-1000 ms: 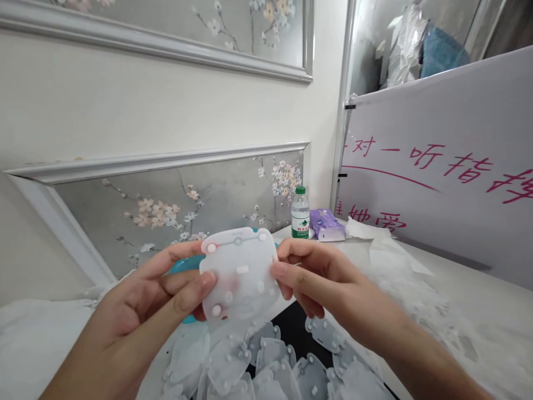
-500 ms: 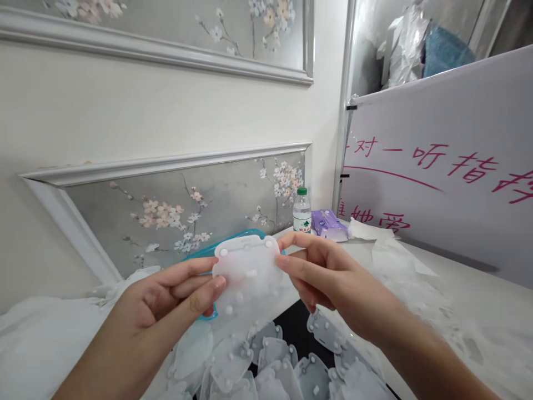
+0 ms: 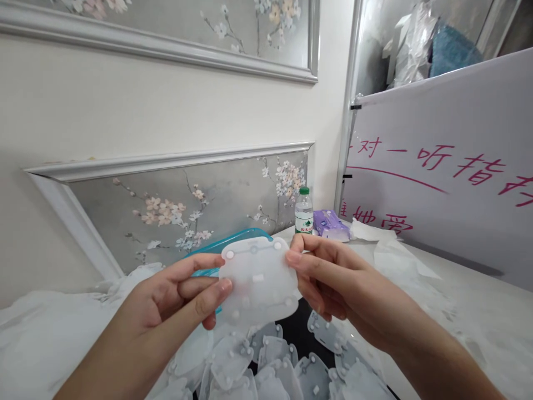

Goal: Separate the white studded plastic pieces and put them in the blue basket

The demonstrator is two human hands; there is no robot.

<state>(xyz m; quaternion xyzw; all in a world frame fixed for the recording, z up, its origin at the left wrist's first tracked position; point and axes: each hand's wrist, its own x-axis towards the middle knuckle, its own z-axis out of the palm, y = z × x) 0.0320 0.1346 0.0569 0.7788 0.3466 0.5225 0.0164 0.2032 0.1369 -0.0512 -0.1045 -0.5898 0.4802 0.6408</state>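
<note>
Both hands hold one translucent white plastic plate (image 3: 258, 280) with small round studs, raised in front of me. My left hand (image 3: 175, 300) pinches its left edge between thumb and fingers. My right hand (image 3: 328, 275) pinches its right edge near the top corner. Below the hands lies a pile of several similar white plates (image 3: 270, 366) on a dark surface. A teal container rim (image 3: 227, 241) shows behind the held plate.
A water bottle (image 3: 303, 211) and a purple tissue pack (image 3: 331, 225) stand at the back of the white table (image 3: 458, 300). Crumpled white plastic wrap (image 3: 395, 250) lies beside them. A white board with red writing (image 3: 437, 166) stands at right; white cloth (image 3: 50, 333) at left.
The held plate has shifted slightly right and tilted, its lower edge turning toward me. Both hands moved with it and kept their grip.
</note>
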